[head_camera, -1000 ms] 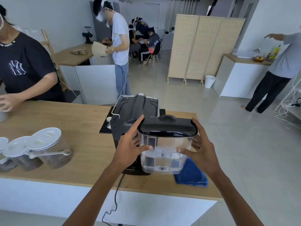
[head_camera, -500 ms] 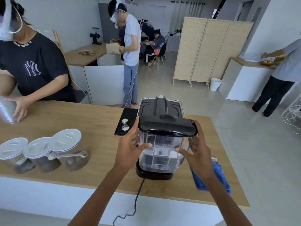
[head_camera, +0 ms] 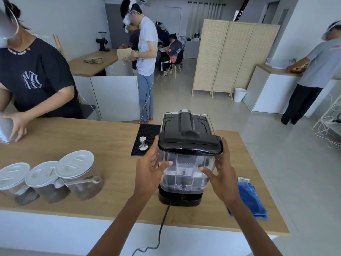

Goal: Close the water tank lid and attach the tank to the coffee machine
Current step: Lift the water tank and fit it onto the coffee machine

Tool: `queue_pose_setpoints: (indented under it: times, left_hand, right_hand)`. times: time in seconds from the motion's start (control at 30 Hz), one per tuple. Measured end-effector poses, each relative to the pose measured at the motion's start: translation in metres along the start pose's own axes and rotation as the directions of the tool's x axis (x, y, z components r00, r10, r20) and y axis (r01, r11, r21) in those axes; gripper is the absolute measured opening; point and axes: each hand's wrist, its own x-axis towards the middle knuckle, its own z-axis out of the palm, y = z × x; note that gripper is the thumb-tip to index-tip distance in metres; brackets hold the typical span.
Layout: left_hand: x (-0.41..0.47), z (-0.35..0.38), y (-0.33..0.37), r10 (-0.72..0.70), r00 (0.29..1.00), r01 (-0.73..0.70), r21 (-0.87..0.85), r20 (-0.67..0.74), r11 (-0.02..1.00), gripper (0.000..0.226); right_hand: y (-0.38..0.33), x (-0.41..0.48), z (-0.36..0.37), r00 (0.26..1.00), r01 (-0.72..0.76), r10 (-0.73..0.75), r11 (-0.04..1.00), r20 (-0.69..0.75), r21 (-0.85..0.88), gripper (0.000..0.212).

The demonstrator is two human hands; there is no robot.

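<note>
A clear plastic water tank (head_camera: 187, 170) with a black lid (head_camera: 190, 145) lying shut on top stands against the near side of the black coffee machine (head_camera: 185, 122), just above the machine's black base (head_camera: 180, 197). My left hand (head_camera: 149, 169) grips the tank's left side, thumb across its front. My right hand (head_camera: 220, 172) grips its right side, thumb on the front below the MAX mark. A little water shows low in the tank.
Three lidded glass jars (head_camera: 60, 178) with a scoop stand at the left of the wooden counter (head_camera: 96, 145). A black mat with a tamper (head_camera: 143, 143) lies left of the machine, a blue cloth (head_camera: 251, 198) at its right. A person (head_camera: 35, 78) works across the counter.
The tank has moved away from me and down, from in front of the machine to against its near side above the base. Both hands stayed on its sides.
</note>
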Motion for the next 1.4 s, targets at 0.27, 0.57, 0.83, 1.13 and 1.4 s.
queue_pose_setpoints:
  times: [0.27,0.57,0.83,1.13,1.4]
  left_hand:
    - [-0.004,0.0,-0.005,-0.009,1.0,0.009,0.015,0.007,1.0,0.093]
    - [-0.009,0.003,-0.005,0.018,1.0,-0.018,-0.002,-0.005,1.0,0.09]
    - [-0.01,0.005,-0.023,0.065,0.998,-0.064,0.039,-0.014,0.997,0.087]
    - [-0.017,0.003,-0.055,0.086,0.996,-0.089,0.221,0.024,0.971,0.082]
    - [-0.018,0.004,-0.054,0.073,0.997,-0.076,0.208,0.021,0.975,0.082]
  right_hand:
    - [0.001,-0.005,0.003,1.0,-0.007,0.007,1.0,0.017,0.003,0.102]
    - [0.008,-0.009,0.007,0.999,-0.018,0.017,0.999,0.029,0.029,0.103]
    - [0.019,-0.011,0.012,0.998,-0.041,0.04,0.999,0.038,0.035,0.102]
    - [0.029,-0.019,0.019,0.996,-0.084,0.084,0.996,0.019,-0.004,0.105]
    - [0.028,-0.021,0.019,0.997,-0.074,0.074,0.997,0.011,-0.001,0.103]
